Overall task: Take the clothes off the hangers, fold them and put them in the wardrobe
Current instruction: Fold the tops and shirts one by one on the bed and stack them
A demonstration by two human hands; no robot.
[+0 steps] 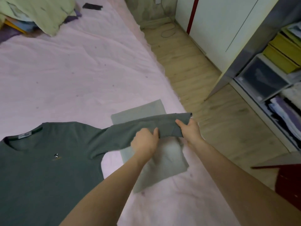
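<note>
Dark green long-sleeved shirt (48, 160) spread flat, front up, on pink bed cover (73, 70); collar label and small chest emblem showing. One sleeve (146, 126) lifted off the cover, stretched out toward the bed edge. Left hand (144, 141) gripping the sleeve partway along, thumb on top, fingers curled under. Right hand (189, 130) pinching the sleeve near its cuff end, thumb over the cloth. Hands close together, not touching, short span of sleeve between them. Under the raised sleeve, a lighter grey-green folded garment (154, 165) lying flat on the cover near the bed edge. Beyond the edge, wooden floor (187, 66). To the right, open wardrobe shelves (280, 82) holding stacked folded clothes, yellow boxes and a clear drawer box. Dark red object (288, 185) at lower right, too blurred to identify. Far end of bed: pale green bedding (40, 12) heaped over a pile of coloured cloth. Thin cable (168, 32) looped on the floor by the white cabinet (219, 22).
</note>
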